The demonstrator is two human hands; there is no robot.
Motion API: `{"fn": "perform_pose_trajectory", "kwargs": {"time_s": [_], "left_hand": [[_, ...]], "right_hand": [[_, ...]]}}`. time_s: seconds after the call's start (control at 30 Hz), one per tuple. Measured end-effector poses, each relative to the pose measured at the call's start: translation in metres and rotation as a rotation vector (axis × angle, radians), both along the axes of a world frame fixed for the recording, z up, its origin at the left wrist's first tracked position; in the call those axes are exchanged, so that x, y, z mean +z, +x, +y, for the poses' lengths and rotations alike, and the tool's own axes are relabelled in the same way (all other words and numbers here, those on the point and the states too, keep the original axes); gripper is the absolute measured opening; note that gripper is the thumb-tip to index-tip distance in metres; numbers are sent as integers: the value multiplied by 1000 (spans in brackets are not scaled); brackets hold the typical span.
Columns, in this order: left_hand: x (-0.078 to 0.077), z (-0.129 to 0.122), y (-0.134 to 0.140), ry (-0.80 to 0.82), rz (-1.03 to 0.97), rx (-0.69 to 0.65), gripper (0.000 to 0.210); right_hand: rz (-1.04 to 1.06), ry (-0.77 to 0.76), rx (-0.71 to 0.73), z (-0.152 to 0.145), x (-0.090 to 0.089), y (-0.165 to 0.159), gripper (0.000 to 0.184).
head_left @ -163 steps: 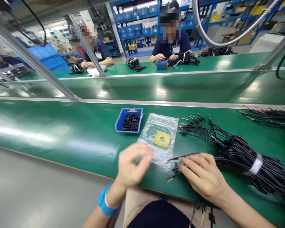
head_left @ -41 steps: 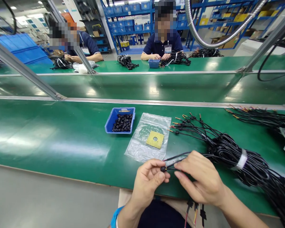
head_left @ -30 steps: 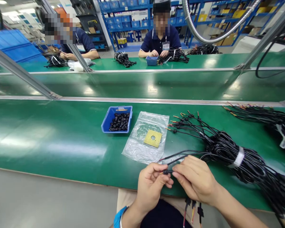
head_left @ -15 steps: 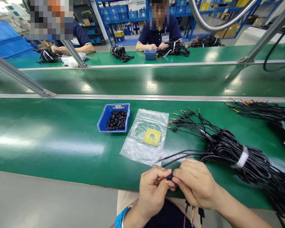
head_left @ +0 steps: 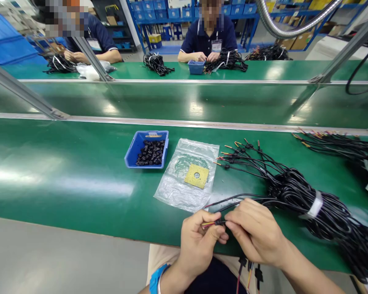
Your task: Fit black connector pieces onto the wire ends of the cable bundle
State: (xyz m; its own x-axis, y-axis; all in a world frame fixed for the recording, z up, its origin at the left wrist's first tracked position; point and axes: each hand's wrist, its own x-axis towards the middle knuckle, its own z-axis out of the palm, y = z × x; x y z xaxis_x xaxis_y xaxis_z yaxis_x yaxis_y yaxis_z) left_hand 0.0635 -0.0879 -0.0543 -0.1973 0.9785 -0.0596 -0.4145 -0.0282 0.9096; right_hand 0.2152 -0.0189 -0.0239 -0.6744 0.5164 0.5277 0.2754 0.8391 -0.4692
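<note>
At my left wrist sits a blue band (head_left: 157, 279), and beneath my right hand a few black connectors (head_left: 259, 274) hang past the bench edge. My left hand (head_left: 200, 240) has its thumb and fingertips pinched together on a small black piece (head_left: 218, 222); the piece lies right at their tips, with yellow and red wire ends (head_left: 207, 223) poking out leftward along my fingers. My right hand (head_left: 257, 233) is curled, thumb against forefinger, nipping the black cable (head_left: 224, 221) just right of that piece, so it lies between my two grips. Near my left fingertips, other loose cables reach over from a large black bundle (head_left: 294, 190) tied with a white band (head_left: 315, 205). Beyond my hands lies a clear bag (head_left: 171, 191) with a yellow square (head_left: 203, 180); whether in or on it, I cannot tell. Left of it stands a blue tray (head_left: 130, 157) of black parts (head_left: 151, 153). Across the far bench (head_left: 135, 72), two co-workers handle cables.
</note>
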Motion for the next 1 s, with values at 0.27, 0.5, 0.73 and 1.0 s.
{"fn": "perform_pose_trajectory", "kwargs": {"time_s": [0.27,0.5,0.73,1.0], "left_hand": [[-3,-1,-4,134,123,-26,12],[0,1,-4,96,123,-41,9],[1,0,-4,13,55,-41,9],[0,-1,-3,76,181,-26,13]], "right_hand": [[-10,2,54,0,-1,-3,17],[-28,21,40,-2,-2,-2,17],[-72,23,5,2,0,4,12],[-78,16,28,1,1,1,18]]}}
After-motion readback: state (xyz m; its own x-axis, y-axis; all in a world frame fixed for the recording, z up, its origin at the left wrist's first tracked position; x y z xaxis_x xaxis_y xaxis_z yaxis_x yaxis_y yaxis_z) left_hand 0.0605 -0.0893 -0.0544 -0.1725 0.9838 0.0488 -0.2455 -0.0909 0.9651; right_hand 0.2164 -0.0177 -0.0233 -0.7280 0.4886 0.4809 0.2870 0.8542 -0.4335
